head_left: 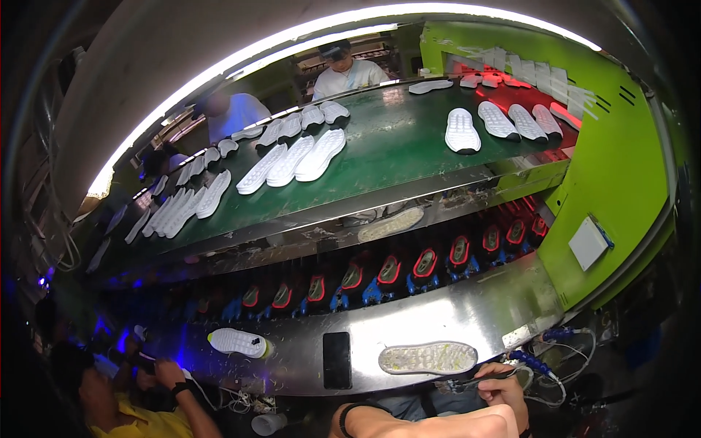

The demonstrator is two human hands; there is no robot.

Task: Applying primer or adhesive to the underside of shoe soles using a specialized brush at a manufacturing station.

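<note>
Near the bottom edge, my right hand (504,392) pinches a slim dark stick-shaped tool (483,379); its exact kind is unclear. The tool points left, just below a pale, speckled shoe sole (428,358) on the metal ledge. My left hand (488,423) lies across the lower edge below the right one, its fingers hidden, so what it holds does not show. Left of the speckled sole lies a black phone (336,360). Farther left is a white sole (237,342) with yellow-green edging.
Several white soles (320,155) lie on the green conveyor belt (394,139) beyond the ledge (307,343). Below it runs a row of red-rimmed moulds (425,263). A green machine housing (621,168) stands right. A person in yellow (139,420) works at left; others sit across the belt.
</note>
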